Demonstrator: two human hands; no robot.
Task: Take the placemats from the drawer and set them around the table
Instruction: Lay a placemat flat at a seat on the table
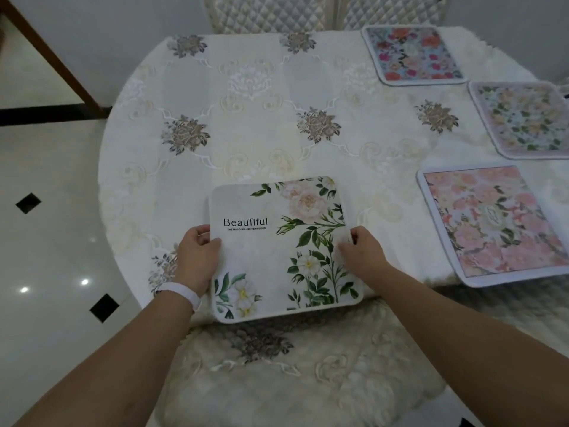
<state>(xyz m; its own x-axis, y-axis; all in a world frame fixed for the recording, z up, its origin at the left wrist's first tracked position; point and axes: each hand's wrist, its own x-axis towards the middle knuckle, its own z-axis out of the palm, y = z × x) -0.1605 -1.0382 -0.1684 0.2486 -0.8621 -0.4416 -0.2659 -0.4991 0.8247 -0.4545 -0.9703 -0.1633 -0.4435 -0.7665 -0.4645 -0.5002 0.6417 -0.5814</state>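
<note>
Placement underway: left hand [197,260] and right hand [363,254] pinch the mat [277,251] between them by its sides, seemingly flat on the bench [246,149]; next, square it and let go.

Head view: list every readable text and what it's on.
"BeauTiful": large black print on the white mat, gripped by the left hand and right hand.
"THE MOOD WILL BE VERY GOOD": small capitals just under it, same mat, barely legible.
Script in the centre medallion of the pink mat: too blurred to read.
No other text visible.
</note>
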